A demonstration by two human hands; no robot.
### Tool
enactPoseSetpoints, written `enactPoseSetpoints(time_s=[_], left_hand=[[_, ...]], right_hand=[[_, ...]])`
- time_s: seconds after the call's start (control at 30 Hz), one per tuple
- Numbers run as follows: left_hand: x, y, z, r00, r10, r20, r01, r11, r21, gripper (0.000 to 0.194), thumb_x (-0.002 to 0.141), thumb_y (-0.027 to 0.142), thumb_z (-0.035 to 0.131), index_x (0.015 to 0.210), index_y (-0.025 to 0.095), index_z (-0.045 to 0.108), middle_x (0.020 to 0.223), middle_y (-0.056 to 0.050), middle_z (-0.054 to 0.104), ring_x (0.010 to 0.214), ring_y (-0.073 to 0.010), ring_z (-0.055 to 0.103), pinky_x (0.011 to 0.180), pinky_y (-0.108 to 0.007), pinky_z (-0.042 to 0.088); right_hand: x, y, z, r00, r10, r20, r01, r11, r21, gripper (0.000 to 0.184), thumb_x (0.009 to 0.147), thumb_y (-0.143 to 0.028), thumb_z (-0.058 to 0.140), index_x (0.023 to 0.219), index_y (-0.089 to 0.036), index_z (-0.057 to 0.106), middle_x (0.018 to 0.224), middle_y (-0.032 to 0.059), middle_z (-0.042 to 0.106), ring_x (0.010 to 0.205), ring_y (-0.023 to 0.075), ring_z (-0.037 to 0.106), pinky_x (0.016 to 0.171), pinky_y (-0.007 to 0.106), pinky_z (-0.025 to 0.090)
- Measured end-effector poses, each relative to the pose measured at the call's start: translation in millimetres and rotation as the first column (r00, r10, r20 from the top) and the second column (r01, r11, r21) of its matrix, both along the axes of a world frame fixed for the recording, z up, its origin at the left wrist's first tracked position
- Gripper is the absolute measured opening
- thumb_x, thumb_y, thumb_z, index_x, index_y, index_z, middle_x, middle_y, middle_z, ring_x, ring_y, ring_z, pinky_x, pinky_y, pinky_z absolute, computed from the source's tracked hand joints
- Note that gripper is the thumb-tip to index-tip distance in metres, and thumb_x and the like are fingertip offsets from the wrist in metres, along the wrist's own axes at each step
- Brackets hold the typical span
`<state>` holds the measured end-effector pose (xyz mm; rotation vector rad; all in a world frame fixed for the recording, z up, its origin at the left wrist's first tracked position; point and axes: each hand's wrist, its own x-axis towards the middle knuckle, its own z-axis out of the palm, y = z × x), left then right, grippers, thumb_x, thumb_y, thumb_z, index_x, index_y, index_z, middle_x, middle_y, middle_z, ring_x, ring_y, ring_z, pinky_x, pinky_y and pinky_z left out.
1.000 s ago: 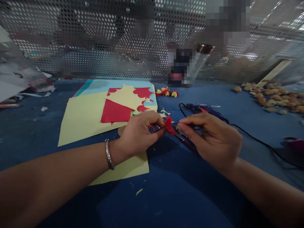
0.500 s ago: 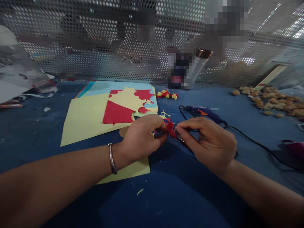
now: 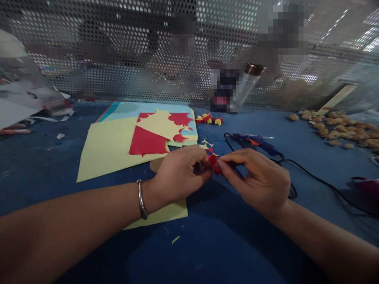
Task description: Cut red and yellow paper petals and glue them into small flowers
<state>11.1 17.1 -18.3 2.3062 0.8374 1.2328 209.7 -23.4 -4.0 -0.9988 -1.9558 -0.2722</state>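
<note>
My left hand [image 3: 180, 169], with a silver bangle at its wrist, pinches a small red paper piece [image 3: 213, 161] that is curled and folded. From the other side, the thumb and forefinger of my right hand [image 3: 259, 177] close at the edge of this same piece. Whatever else sits between those right fingertips is too small to make out. Behind my hands lie yellow and red paper scraps [image 3: 207, 146]. Farther back, several red-and-yellow paper pieces [image 3: 209, 118] rest on the blue table.
Cut red paper [image 3: 148, 140] and yellow sheets [image 3: 103, 150] lie at left. A blue glue gun [image 3: 260, 142] with a black cord lies at right, near a pile of peanuts [image 3: 346, 126]. A perforated metal panel [image 3: 133, 71] rises behind the table [image 3: 166, 260].
My right hand has moved slightly left, its fingertips now meeting the red paper piece. My left hand keeps its pinch.
</note>
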Motion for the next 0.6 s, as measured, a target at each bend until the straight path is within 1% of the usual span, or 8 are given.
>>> enactPoseSetpoints(time_s=[0.13,0.43,0.6], left_hand=[[0.2,-0.8,1.4,1.0,0.0,-0.002,0.0,1.0,-0.015,0.016,0.08,0.011,0.066,0.07,0.018,0.057,0.067,0.004,0.061,0.064,-0.0095,0.056,0.059,-0.024,0.041],[-1.2,-1.7,3.7,1.0,0.019,-0.023,-0.021,0.997,-0.073,0.011,0.078,0.013,0.068,0.072,0.019,0.061,0.069,0.003,0.064,0.065,-0.0108,0.058,0.058,-0.025,0.041],[-1.1,-1.2,3.2,1.0,0.001,-0.02,-0.002,0.998,-0.06,0.012,0.078,0.012,0.068,0.072,0.019,0.06,0.069,0.004,0.063,0.064,-0.01,0.057,0.059,-0.025,0.041]], right_hand=[[-0.4,-0.4,-0.7,1.0,-0.015,0.017,0.014,1.0,0.007,0.011,0.095,-0.014,0.072,0.093,-0.025,0.071,0.082,0.001,0.08,0.07,0.0169,0.077,0.065,0.028,0.061],[-0.4,-0.7,-0.4,0.999,0.026,0.024,-0.026,1.0,0.009,0.013,0.094,-0.011,0.072,0.093,-0.025,0.071,0.082,0.0004,0.08,0.07,0.0154,0.076,0.066,0.026,0.062],[0.0,-0.1,1.0,0.999,0.036,0.035,-0.037,0.999,0.017,0.014,0.094,-0.011,0.071,0.091,-0.025,0.07,0.08,-0.0006,0.079,0.068,0.0142,0.076,0.065,0.024,0.061]])
